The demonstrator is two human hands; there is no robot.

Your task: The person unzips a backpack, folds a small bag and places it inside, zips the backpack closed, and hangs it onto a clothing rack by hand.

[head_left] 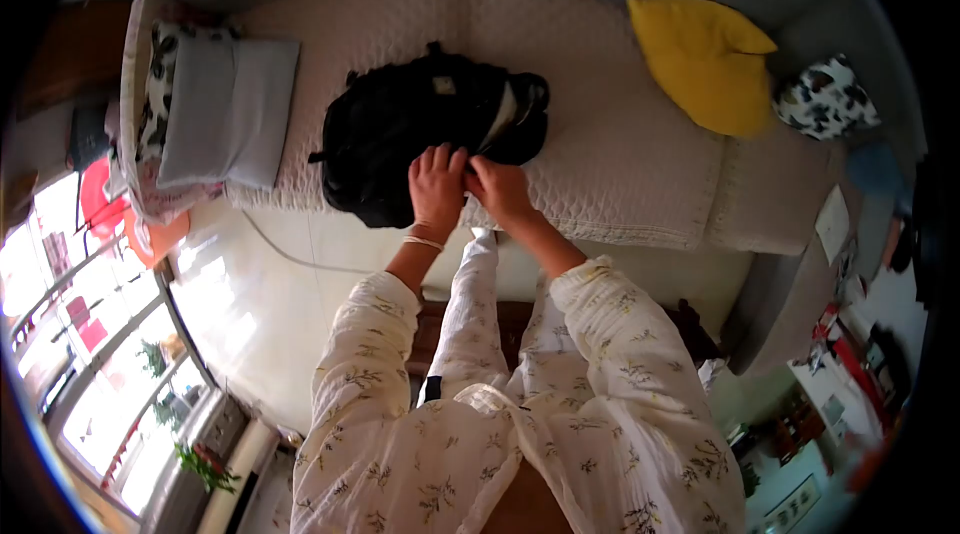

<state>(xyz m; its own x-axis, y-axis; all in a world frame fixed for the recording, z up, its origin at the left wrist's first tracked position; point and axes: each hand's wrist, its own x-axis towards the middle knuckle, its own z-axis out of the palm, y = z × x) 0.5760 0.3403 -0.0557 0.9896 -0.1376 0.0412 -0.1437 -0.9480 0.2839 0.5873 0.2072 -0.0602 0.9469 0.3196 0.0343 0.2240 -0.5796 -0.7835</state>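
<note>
A black backpack (385, 124) lies on the quilted sofa cover (600, 164), with a light grey patch near its right end. At its front edge my left hand (438, 189) rests on the black fabric, fingers bent and close together. My right hand (498, 191) is just beside it, thumb and fingers pinched at the bag's edge. The two hands nearly touch. What the fingertips hold is too small and dark to make out.
A grey cushion (230, 114) lies left on the sofa. To the right are a yellow cushion (700, 64) and a black-and-white patterned cushion (828, 99). A thin cable runs over the floor (260, 304). Bright windows stand at the lower left.
</note>
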